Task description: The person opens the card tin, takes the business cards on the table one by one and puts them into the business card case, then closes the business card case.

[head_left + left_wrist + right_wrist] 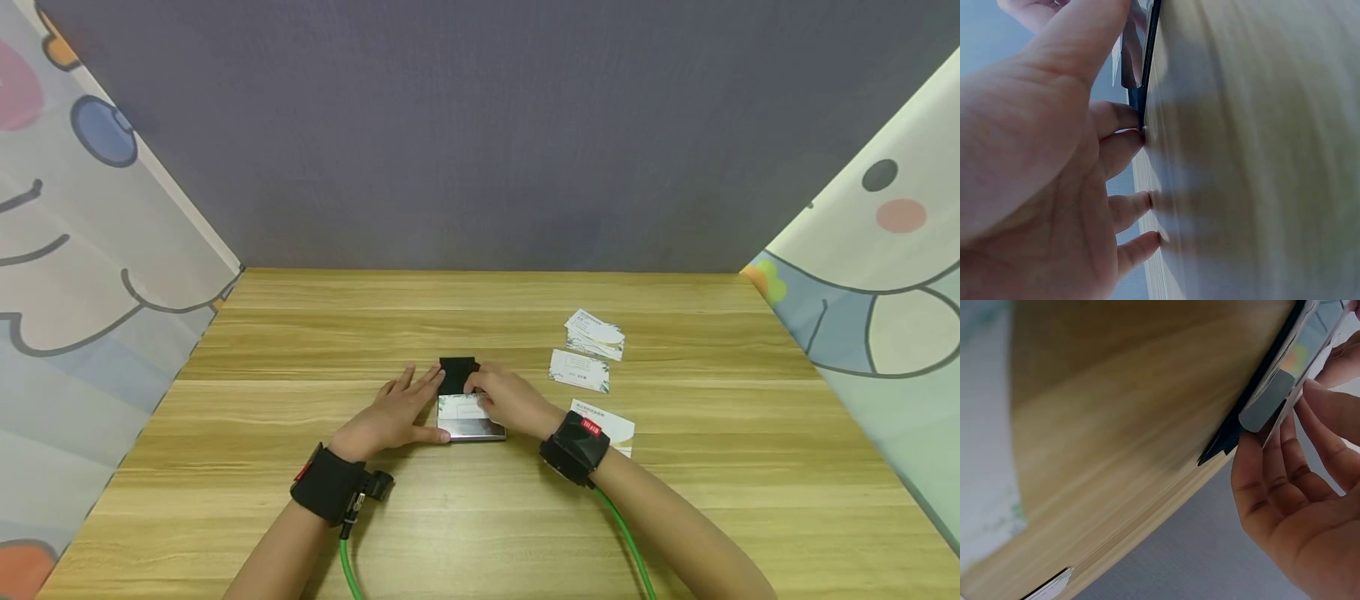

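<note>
A card case [477, 432] with a shiny metal face lies on the table, its black flap [455, 375] folded open away from me. A white business card [456, 406] with a leafy print lies over the metal face. My right hand [517, 404] pinches this card at its right side, thumb against fingers in the right wrist view. My left hand [390, 419] rests spread at the case's left side, thumb at the near corner and fingertips by the flap. In the left wrist view, the other fingertips [1141, 247] touch the wood.
To the right lie a small stack of business cards [595, 333], a single card [579, 371] nearer me, and another card [611, 425] partly under my right wrist. The wooden table [337, 325] ends at a grey panel [480, 167]. Green cables [626, 533] trail from both wrists.
</note>
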The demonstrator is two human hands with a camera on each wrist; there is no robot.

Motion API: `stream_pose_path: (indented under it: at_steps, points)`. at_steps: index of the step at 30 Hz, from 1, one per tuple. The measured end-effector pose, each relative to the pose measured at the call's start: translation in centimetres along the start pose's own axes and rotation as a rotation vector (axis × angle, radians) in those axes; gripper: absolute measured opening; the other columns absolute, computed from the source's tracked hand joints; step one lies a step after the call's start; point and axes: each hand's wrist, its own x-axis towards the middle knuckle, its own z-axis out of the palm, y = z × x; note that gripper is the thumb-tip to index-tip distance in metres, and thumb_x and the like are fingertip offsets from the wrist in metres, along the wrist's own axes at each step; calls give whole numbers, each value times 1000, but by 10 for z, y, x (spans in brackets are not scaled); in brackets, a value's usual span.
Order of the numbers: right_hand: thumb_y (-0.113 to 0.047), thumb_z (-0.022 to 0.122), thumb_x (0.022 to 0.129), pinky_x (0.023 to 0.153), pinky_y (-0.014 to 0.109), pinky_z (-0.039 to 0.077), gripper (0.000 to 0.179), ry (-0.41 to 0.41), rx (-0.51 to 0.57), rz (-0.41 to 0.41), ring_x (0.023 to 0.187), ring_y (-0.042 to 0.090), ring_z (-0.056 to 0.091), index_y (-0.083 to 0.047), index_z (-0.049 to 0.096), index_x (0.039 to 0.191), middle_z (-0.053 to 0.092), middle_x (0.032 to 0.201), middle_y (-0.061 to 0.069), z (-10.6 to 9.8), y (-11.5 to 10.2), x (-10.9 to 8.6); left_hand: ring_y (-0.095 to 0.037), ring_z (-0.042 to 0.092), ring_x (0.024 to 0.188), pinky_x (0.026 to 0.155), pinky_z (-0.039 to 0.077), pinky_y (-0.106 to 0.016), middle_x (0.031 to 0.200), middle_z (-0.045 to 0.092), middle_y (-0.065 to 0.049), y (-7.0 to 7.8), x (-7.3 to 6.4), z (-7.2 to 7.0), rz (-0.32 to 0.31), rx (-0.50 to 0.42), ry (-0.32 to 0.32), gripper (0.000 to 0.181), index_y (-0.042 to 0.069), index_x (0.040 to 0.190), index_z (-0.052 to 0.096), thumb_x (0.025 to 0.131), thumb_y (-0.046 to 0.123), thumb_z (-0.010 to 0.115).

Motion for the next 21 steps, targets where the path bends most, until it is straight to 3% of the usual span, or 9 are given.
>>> stream_pose_path:
  at_steps: [6,13,21]
  points:
    - [3,59,82,70,27,46,19,-28,-19,2,79,13,53,-4,66,99,60,91,6,-1,-2,-2,-40,2,140,107,12,-61,155,8,-5,0,0,0,4,8,1,93,11,148,16,78,54,61]
    - [2,59,83,76,30,48,19,-35,-34,-11,87,17,57,-2,67,100,62,94,7,-2,-2,-4,-40,2,140,107,12,-61,155,9,-6,-1,1,0,5,16,3,93,11,148,16,78,54,61]
    - [5,58,82,72,30,48,20,35,-4,-8,81,16,57,-1,66,100,63,88,7,-8,3,-10,-40,1,140,108,12,-60,155,8,-6,-1,1,-1,0,21,-2,93,11,148,16,79,54,61]
